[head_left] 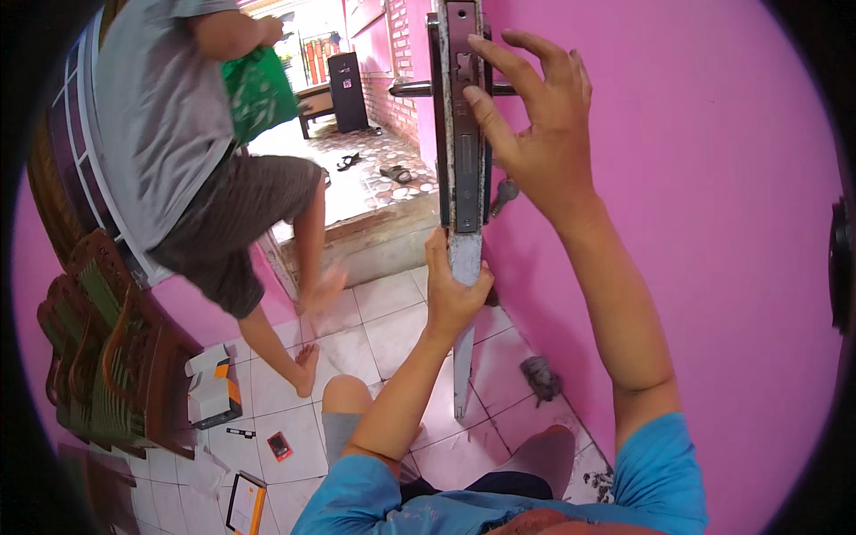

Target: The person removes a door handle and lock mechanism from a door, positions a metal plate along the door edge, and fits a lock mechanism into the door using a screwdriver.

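A door seen edge-on [465,263] stands in front of me, a dark metal mortise lock faceplate [465,165] set into its edge. Below the lock, my left hand [453,294] is closed around the door edge, thumb on one side and fingers on the other. My right hand [548,125] is raised beside the upper faceplate with its fingers spread. Its thumb and index fingertips are at the faceplate, close to the latch [464,67]; whether they press on it I cannot tell. A lever handle [410,89] sticks out to the left, and keys [505,192] hang on the right side.
Another person [169,125] with a green bag [260,94] steps at the raised doorway sill [357,245]. Wooden chairs [125,357] stand left. On the tiles lie an opened box [214,392], a red package [280,446], an orange-edged box [246,506] and a grey rag [540,378]. A pink wall [713,223] rises right.
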Action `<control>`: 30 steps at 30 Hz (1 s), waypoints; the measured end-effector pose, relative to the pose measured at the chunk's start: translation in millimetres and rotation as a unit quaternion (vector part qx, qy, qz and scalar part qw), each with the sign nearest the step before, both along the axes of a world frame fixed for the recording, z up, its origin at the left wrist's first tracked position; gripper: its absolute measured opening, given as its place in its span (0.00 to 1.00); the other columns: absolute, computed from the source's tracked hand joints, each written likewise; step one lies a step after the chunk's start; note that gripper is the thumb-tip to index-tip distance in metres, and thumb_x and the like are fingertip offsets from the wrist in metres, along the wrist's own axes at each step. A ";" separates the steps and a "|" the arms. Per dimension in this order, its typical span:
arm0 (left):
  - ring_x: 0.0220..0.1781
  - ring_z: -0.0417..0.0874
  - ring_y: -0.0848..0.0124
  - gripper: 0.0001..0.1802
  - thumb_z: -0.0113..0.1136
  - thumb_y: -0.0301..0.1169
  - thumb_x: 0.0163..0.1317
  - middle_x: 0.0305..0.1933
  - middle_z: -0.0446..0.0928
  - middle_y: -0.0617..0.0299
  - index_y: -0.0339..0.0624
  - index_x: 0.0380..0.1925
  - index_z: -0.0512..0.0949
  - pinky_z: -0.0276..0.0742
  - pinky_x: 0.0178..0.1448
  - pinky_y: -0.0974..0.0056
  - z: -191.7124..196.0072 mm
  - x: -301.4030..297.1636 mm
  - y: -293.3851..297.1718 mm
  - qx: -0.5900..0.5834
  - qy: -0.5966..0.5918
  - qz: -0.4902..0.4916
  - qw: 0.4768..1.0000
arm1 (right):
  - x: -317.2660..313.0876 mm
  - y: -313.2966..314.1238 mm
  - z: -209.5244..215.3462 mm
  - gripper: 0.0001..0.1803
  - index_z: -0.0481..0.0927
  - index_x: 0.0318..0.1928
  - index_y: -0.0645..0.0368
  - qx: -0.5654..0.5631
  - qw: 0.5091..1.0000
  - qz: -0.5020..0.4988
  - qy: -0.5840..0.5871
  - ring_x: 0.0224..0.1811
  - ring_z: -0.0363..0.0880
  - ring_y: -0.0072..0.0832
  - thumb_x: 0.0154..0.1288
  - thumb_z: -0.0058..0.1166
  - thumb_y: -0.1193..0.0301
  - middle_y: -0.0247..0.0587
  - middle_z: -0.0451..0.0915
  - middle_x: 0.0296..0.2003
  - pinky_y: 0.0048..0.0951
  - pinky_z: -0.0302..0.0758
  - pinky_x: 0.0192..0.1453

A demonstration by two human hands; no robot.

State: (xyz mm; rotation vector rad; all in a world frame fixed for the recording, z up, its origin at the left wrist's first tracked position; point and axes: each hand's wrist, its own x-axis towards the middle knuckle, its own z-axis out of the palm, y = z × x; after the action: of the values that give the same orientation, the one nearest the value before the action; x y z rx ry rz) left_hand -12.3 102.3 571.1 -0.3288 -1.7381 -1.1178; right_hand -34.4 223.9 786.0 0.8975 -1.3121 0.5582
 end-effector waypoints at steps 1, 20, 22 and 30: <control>0.68 0.66 0.44 0.43 0.64 0.27 0.54 0.65 0.62 0.37 0.26 0.68 0.57 0.63 0.72 0.51 0.5 0.9 1.3 0.003 -0.029 -0.025 0.999 | -2.1 1.9 2.6 0.23 0.79 0.59 0.43 0.000 1.000 0.003 -0.001 0.63 0.70 0.44 0.64 0.62 0.61 0.43 0.74 0.57 0.61 0.52 0.75; 0.65 0.69 0.48 0.42 0.67 0.30 0.55 0.62 0.65 0.41 0.29 0.67 0.59 0.65 0.69 0.53 -1.0 -6.2 21.4 -0.019 0.008 0.007 1.000 | -13.6 20.4 9.4 0.16 0.81 0.50 0.48 0.011 1.000 0.013 0.017 0.60 0.72 0.41 0.61 0.64 0.64 0.39 0.76 0.54 0.55 0.58 0.71; 0.67 0.67 0.44 0.43 0.65 0.27 0.53 0.64 0.63 0.38 0.27 0.68 0.57 0.64 0.71 0.51 -0.3 -4.1 21.7 -0.002 -0.010 -0.001 1.000 | -11.1 19.8 8.8 0.15 0.82 0.49 0.48 0.011 0.999 0.036 0.022 0.59 0.73 0.42 0.61 0.64 0.64 0.39 0.76 0.53 0.53 0.59 0.70; 0.67 0.67 0.44 0.43 0.65 0.27 0.52 0.64 0.63 0.37 0.27 0.68 0.57 0.64 0.71 0.51 -6.9 -8.4 20.6 -0.018 0.007 0.017 1.000 | -12.4 19.7 7.5 0.14 0.84 0.48 0.49 0.002 0.999 0.030 0.020 0.57 0.73 0.44 0.61 0.64 0.64 0.40 0.77 0.52 0.49 0.62 0.68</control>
State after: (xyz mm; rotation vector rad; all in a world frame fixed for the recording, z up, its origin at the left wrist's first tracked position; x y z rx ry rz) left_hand -20.7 123.0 564.2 -0.3272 -1.7461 -1.0592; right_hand -46.8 243.6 793.5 0.9482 -1.2541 0.5821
